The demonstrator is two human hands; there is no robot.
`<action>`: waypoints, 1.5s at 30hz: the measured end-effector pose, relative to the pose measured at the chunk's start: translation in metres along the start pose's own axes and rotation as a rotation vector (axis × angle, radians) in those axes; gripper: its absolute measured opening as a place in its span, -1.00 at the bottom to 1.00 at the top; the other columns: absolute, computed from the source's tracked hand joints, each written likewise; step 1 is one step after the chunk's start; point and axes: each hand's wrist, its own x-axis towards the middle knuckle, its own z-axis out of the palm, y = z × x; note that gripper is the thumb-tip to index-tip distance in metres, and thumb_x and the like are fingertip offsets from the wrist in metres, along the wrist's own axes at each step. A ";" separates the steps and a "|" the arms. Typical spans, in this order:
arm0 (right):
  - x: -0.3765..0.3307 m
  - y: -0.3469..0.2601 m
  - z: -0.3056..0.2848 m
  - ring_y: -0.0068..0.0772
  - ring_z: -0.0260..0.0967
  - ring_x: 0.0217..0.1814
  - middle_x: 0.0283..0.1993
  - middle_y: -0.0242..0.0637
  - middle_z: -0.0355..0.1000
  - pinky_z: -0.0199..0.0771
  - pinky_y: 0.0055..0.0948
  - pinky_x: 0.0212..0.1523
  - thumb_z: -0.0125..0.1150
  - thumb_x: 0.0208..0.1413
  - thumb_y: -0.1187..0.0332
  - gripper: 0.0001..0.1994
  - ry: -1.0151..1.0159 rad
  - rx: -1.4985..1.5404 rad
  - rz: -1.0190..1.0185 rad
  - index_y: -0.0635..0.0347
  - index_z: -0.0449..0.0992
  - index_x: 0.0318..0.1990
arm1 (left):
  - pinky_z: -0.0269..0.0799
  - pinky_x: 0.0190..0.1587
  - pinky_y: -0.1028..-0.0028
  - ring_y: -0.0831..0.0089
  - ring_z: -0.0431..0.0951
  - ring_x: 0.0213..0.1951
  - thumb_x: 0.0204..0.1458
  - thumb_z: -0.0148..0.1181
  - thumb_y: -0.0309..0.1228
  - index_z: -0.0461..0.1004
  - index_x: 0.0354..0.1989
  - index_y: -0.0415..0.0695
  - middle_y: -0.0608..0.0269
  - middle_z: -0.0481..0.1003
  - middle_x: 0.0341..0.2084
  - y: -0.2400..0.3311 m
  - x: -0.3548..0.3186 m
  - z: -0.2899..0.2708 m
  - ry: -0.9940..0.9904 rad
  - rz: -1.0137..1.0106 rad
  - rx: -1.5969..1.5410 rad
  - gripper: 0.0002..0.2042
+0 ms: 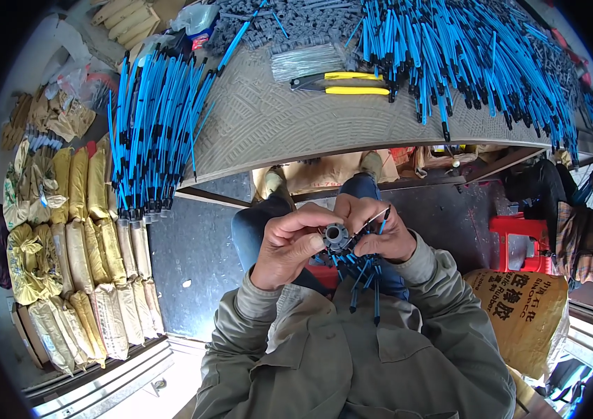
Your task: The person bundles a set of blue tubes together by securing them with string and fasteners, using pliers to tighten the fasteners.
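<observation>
Above my lap, my left hand pinches a grey round slotted plastic hub between thumb and fingers, its open bore turned up. Across from it, my right hand is closed at the hub's other side, with a thin metal wire standing out from its fingers. Short blue rods with black ends hang below the hub, between the hands and over my thighs. Where the rods meet the hub is partly covered by my fingers.
The table ahead bears yellow-handled pliers, straight wires, loose grey plastic parts and a large heap of blue rods. Another blue bundle overhangs its left end. Stacked sacks lie left; a red stool stands right.
</observation>
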 end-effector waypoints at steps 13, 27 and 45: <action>-0.002 -0.009 0.003 -0.53 0.15 -0.20 -0.27 -0.40 0.20 0.12 -0.52 -0.17 0.26 -0.02 0.38 -0.77 -0.013 0.002 0.135 0.15 0.29 -0.29 | 0.32 -0.15 0.51 0.48 0.41 -0.25 -0.02 0.20 -0.48 0.51 -0.18 -0.28 0.20 0.46 -0.30 0.007 -0.002 0.000 0.064 -0.011 0.149 -0.78; -0.005 -0.020 0.000 -0.64 0.15 -0.24 -0.28 -0.42 0.28 0.18 -0.57 -0.20 0.24 0.01 0.25 -0.67 -0.093 -0.172 0.290 0.30 0.34 -0.18 | 0.11 0.05 0.25 0.36 0.34 -0.18 -0.12 0.26 -0.29 0.57 -0.27 -0.19 0.24 0.52 -0.37 -0.004 0.019 -0.010 -0.164 0.237 0.327 -0.73; -0.006 -0.052 -0.002 -0.50 0.40 -0.29 -0.30 -0.24 0.45 0.39 -0.52 -0.28 0.11 0.08 0.12 -0.58 0.639 -0.131 -0.099 0.35 0.41 -0.10 | 0.31 -0.04 0.39 0.33 0.41 -0.10 -0.03 0.15 -0.53 0.44 -0.08 -0.28 0.09 0.41 -0.07 0.022 0.018 0.033 0.304 0.173 0.647 -0.70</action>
